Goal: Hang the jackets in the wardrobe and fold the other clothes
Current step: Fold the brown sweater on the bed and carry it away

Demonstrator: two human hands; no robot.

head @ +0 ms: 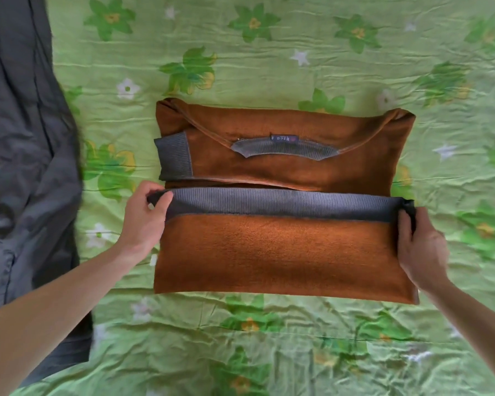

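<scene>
My left hand and right hand each pinch one corner of the one brown sweater's grey hem; one dark jacket lies beside it on the bed.

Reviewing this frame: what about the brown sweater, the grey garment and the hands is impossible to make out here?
Head view only:
- Label at the brown sweater neckline: print too small to read.
- Second sleeve: hidden by the folded body; only one grey cuff shows.
- Grey garment: cut off by the left edge, so its type is unclear.
- Right hand fingertips: hidden behind the hem.
</scene>
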